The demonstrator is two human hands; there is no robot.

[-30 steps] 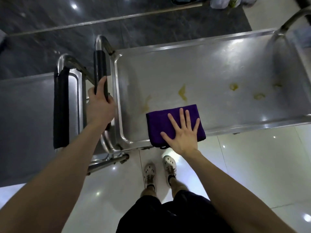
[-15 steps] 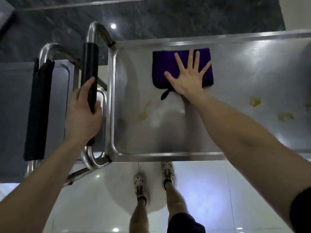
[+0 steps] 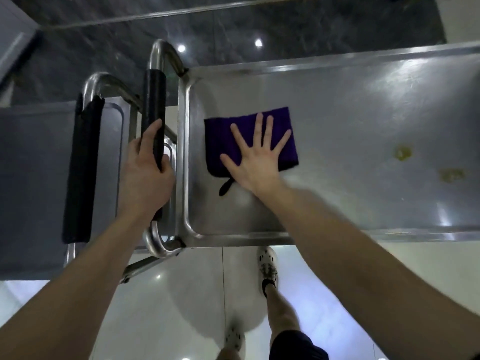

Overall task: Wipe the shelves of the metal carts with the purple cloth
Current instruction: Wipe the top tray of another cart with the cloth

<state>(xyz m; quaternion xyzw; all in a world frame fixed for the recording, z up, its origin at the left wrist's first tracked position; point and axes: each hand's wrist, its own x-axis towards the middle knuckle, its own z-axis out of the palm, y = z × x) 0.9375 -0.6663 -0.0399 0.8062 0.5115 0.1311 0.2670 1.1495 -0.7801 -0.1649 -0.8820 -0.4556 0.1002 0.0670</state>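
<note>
Fingers (image 3: 259,128) spread flat, your right hand (image 3: 255,162) presses the purple cloth (image 3: 220,141) onto the top shelf (image 3: 350,120) of the metal cart (image 3: 183,162) in front of you. The cloth lies near the shelf's left end, about midway between its far and near rims. A small dark tab (image 3: 225,187) sticks out from the cloth's near edge, just left of your wrist. Your left hand (image 3: 145,175) is curled around the black grip (image 3: 153,100) of that cart's handle. Farther right on the shelf, well apart from the cloth, sit two yellowish stains (image 3: 402,153); through the blur you can't tell what they are. A second cart's shelf (image 3: 31,178) lies to the left, its black-padded handle (image 3: 80,165) just beside the one you hold. One shoe (image 3: 267,266) stands on pale floor tiles (image 3: 168,307) below.
</note>
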